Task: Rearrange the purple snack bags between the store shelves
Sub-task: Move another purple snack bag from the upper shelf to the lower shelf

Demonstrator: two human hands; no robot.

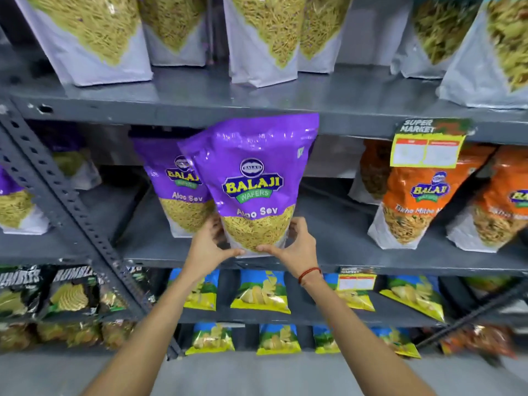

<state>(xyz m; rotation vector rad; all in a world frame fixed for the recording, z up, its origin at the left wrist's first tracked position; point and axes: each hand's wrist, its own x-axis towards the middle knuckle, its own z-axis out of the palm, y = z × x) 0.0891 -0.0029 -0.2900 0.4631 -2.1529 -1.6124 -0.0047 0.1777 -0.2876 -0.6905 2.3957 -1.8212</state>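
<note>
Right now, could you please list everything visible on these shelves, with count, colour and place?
Held purple bag: one, purple, upright at the front of the middle shelf, gripped at its base.
Second purple bag: one, purple, just behind and left of the held one.
Partial purple bag: one, purple, middle shelf at the left edge.
White pouches: at least six, white with yellow contents, top shelf.
Orange bags: at least three, orange, middle shelf on the right.
Price tag: one, yellow, on the shelf edge above the orange bags.
Blue and yellow packets: several, on the two lower shelves.
Black packets: several, lower left.
Left hand: on the held bag's lower left.
Right hand: on its lower right, red thread at the wrist.
</note>
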